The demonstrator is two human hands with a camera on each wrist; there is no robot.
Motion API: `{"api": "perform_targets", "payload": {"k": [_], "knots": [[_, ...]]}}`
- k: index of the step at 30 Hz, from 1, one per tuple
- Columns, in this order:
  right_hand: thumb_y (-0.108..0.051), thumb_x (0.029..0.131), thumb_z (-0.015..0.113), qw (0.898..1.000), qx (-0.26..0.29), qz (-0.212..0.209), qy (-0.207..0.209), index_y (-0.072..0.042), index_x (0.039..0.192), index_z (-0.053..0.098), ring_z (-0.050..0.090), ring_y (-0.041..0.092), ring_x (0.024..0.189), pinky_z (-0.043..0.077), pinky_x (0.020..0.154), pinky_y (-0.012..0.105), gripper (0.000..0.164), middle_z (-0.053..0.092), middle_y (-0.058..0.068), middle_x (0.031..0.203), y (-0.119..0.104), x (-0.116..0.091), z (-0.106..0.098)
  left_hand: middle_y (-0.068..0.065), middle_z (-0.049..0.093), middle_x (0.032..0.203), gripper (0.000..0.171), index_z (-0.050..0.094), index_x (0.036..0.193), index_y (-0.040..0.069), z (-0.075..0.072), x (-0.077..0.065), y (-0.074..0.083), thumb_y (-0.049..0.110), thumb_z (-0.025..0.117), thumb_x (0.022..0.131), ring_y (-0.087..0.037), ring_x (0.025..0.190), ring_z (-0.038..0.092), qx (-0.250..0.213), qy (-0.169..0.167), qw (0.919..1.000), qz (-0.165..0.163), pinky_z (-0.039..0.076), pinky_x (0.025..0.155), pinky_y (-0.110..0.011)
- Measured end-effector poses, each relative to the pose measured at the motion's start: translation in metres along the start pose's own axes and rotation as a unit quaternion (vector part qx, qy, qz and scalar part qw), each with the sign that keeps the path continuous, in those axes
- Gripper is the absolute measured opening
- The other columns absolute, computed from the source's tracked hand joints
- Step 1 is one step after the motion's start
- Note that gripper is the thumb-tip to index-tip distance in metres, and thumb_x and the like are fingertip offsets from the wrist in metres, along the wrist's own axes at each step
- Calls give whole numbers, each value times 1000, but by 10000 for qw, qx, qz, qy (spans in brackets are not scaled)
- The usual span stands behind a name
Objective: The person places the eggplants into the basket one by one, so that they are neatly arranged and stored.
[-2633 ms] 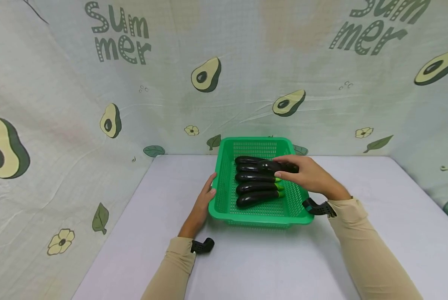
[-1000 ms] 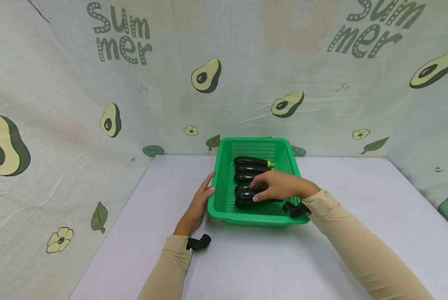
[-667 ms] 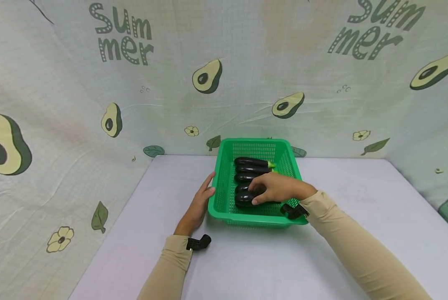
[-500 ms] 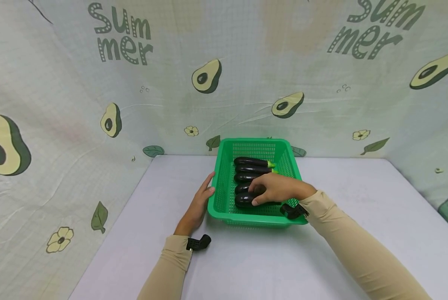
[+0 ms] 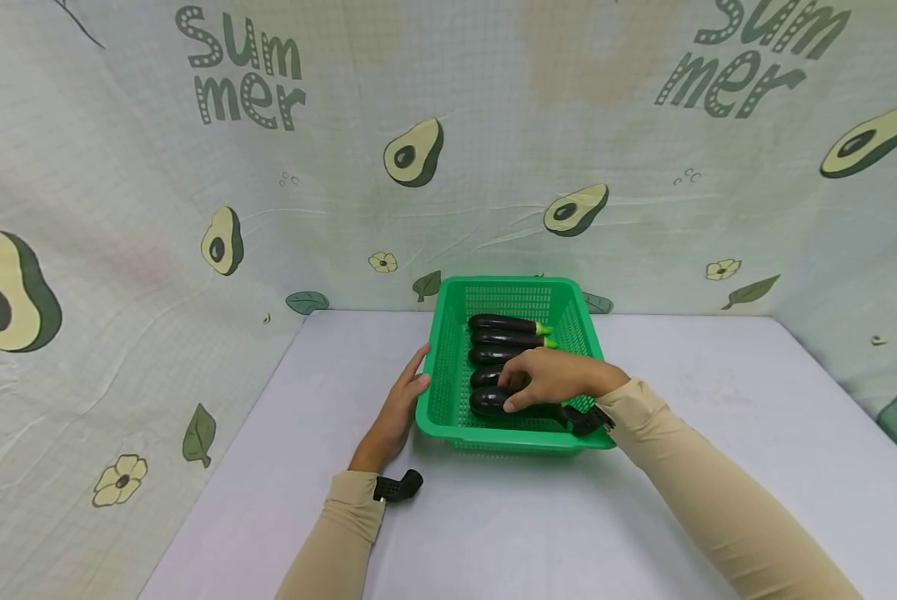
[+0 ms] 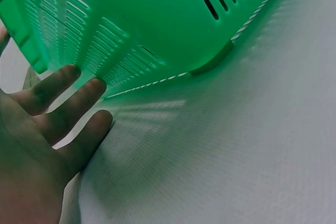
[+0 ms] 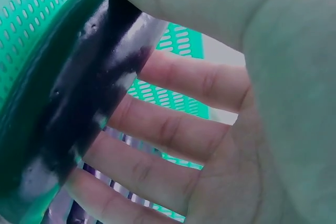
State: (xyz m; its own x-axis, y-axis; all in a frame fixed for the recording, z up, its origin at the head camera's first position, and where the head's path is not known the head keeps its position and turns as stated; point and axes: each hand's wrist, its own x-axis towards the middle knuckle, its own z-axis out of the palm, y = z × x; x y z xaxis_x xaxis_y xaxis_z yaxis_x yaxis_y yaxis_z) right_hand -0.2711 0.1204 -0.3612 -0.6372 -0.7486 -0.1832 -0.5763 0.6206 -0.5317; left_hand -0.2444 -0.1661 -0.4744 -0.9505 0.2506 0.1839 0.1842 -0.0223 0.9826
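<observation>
Glossy dark eggplants (image 5: 503, 322) with green stem ends lie side by side across a green slotted basket (image 5: 519, 437). My right hand (image 5: 557, 375) is inside the basket, thumb and fingers around the nearest eggplant (image 5: 486, 402), whose stem end the hand and wrist cover. In the right wrist view, the thumb lies on one side of that eggplant (image 7: 79, 77) and the fingers on the other. My left hand (image 5: 398, 408) is at the basket's left side. Its fingers are extended in the left wrist view, with fingertips (image 6: 96, 85) against or close to the slotted wall.
The basket stands on a white-covered table (image 5: 493, 533), near its back edge. Behind and to the left hangs a pale cloth (image 5: 328, 183) printed with avocados, leaves and lettering. Black straps with small devices (image 5: 403, 486) sit on both wrists.
My right hand has carried an eggplant from the back right of the basket to the near end of the row and lowered it. My left hand has stayed at the basket's side.
</observation>
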Motion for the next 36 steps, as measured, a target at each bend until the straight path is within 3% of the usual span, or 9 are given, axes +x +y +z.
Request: {"api": "perform_targets", "payload": {"k": [18,25,29,36], "knots": [[-35,91,75,9998,141,75,-137,-12,122,68,62,16,100,51,87,40,40,66,-1,110,5,0,0,0,18,165,60,25,160,29,1,1,0,39,45,104,-21,150,12,57,66,10000,4,9,118,-55],[-32,92,74,9989,433,104,-128,-7,127,65,64,14,96,52,85,39,44,69,-1,105,9,-2,2,0,19,164,60,26,160,31,2,0,2,39,46,103,-22,149,14,91,71,9999,-20,10,117,-56],[-31,93,73,9979,624,24,143,-6,129,64,63,15,97,51,84,37,44,68,-1,106,12,-8,-2,0,18,164,60,26,160,31,2,-1,2,39,45,104,-22,150,13,58,61,10000,-36,10,117,-56],[-33,96,70,9904,957,-22,993,-10,131,63,63,19,103,50,88,41,43,68,1,111,15,-29,-18,2,19,164,58,27,159,33,1,-1,2,39,44,104,-21,150,13,58,55,10000,-29,10,117,-55]]}}
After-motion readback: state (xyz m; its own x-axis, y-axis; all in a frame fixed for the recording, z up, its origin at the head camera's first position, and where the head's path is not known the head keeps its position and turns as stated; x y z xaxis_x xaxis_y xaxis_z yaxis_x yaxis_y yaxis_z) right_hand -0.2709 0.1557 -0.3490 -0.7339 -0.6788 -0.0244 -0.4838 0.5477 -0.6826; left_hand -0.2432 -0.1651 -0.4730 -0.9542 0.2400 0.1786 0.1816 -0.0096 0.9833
